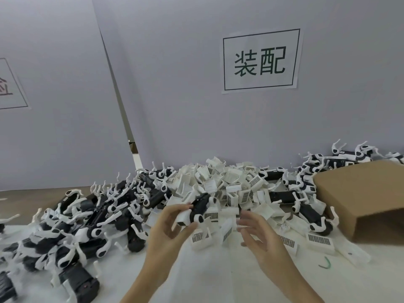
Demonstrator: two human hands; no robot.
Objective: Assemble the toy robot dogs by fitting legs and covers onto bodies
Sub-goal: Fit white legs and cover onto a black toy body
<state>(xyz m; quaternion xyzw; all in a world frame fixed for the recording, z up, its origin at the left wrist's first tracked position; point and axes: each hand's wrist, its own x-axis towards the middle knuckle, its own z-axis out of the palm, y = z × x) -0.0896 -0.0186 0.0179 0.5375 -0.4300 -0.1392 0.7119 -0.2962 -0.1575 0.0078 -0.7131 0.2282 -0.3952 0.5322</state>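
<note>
Left hand (168,226) grips a black toy dog body (196,209) between thumb and fingers, raised above the table; the right hand (255,232), just beside it, is spread and holds nothing. Judged light, rigid plastic, the body is best held by its trunk, since thin white legs could snap. Loose white covers (218,182) lie heaped directly beyond both hands, assembled dogs (87,226) crowd the left, and a cardboard box (360,197) stands well to the right.

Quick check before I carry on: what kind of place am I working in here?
Most likely a toy factory's assembly station: a wall sign reads "装配" (assembly), piles of white covers and legged toy dog bodies crowd the table, beside a cardboard box.
</note>
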